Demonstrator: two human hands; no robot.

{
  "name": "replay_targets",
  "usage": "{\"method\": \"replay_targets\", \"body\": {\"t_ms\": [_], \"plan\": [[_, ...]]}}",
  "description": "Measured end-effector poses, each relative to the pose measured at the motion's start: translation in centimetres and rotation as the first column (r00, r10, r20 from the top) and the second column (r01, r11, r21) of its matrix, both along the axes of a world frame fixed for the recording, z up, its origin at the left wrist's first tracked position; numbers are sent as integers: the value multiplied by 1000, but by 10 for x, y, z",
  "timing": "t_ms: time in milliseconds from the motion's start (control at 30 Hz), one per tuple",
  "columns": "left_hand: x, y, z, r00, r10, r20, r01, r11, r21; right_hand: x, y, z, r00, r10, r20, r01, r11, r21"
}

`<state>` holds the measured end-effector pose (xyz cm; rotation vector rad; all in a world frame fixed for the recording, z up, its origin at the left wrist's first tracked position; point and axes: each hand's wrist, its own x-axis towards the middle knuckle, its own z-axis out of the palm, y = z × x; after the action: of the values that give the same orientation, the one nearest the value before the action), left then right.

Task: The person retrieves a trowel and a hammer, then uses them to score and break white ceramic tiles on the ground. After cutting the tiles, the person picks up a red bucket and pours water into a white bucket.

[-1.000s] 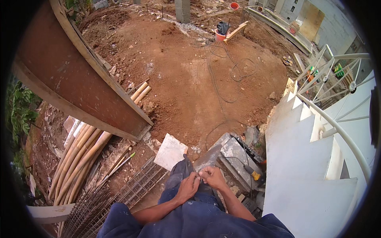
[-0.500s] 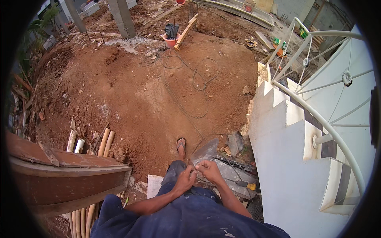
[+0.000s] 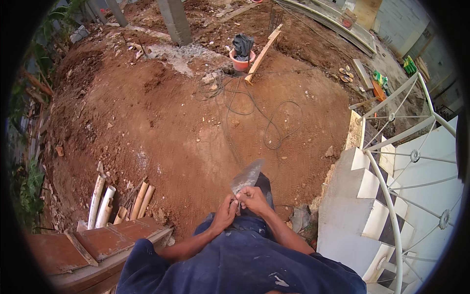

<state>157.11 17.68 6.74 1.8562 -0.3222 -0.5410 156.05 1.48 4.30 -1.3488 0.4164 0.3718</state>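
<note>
Between 2 hands (image 3: 240,205), 1 clear plastic bag (image 3: 247,175)

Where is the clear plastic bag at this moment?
In the head view, the clear plastic bag is at lower centre, pinched between the left hand and right hand, above the red soil.

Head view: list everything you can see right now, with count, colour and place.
Clear plastic bag: one, translucent, pinched by both hands.
Cable: loops, dark, on red soil, centre.
Bucket: one, orange-red, dark cloth inside, top centre.
Wooden plank: one, pale, leaning beside the bucket.
Concrete column: one, grey, top.
Pipes: several, cream and tan, lower left.
Spiral staircase: one, white, right.
Left hand: grip on bag's neck.
Right hand: grip on bag's neck.
</note>
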Motion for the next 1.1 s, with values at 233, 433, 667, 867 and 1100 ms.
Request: {"method": "replay_targets", "body": {"t_ms": [233, 433, 667, 867, 1100], "plan": [[124, -44, -18, 984, 174, 23, -175, 984, 29, 153, -42, -2, 995, 104, 12, -104, 989, 106], [217, -61, 31, 908, 411, -84, -416, 907, -55, 294, -68, 71, 964, 262, -39, -243, 934, 263], [310, -70, 81, 855, 511, -93, -516, 856, -37, 419, -66, 117, 871, 490, 31, -491, 866, 91], [405, -68, 64, 858, 463, -220, -495, 860, -121, 505, -80, 111, 922, 378, -88, -377, 926, 24], [539, -38, 125, 861, 415, -294, -482, 851, -209, 585, -101, 147, 956, 35, -291, -65, 993, -95]]}}
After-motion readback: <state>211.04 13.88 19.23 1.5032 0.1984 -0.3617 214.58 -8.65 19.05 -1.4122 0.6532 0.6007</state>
